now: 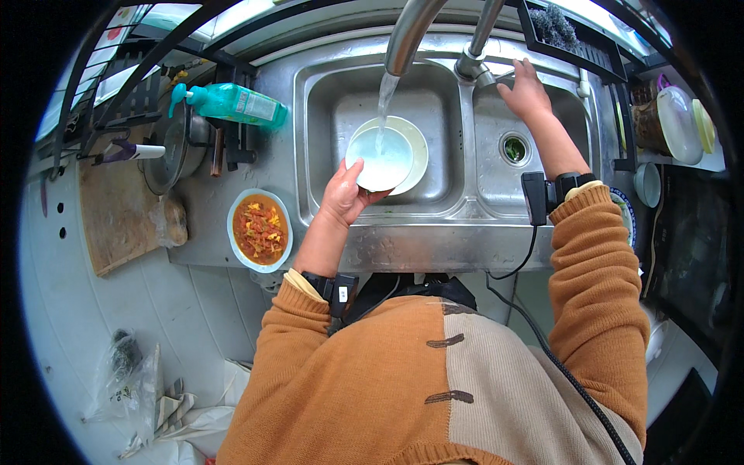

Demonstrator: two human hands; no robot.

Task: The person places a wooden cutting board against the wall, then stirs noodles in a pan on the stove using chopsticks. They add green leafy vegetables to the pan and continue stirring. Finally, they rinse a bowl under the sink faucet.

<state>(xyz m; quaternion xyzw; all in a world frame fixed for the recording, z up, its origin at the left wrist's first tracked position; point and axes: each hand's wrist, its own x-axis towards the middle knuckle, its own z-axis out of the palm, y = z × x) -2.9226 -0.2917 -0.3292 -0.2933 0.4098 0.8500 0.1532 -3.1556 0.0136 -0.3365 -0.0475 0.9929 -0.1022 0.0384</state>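
My left hand point(347, 195) holds a pale bowl point(381, 158) by its near left rim, over the left basin of the stainless steel sink point(325, 116). Water runs from the metal faucet point(414, 35) into this bowl. Another pale round dish point(419, 148) shows beneath and behind it; whether the hand holds that one too, I cannot tell. Above the right basin, my right hand point(526, 93) has its fingers apart, close to the faucet's lever point(504, 75); contact with the lever is not clear. Green scraps lie in the right basin's drain point(514, 149).
Left of the sink are a teal pump bottle point(244, 106), a bowl of red and yellow food point(260, 231), a lidded pot point(174, 151) and a wooden cutting board point(110, 215). A black rack point(581, 52) overhangs the right basin. A small bowl point(647, 185) stands farther right.
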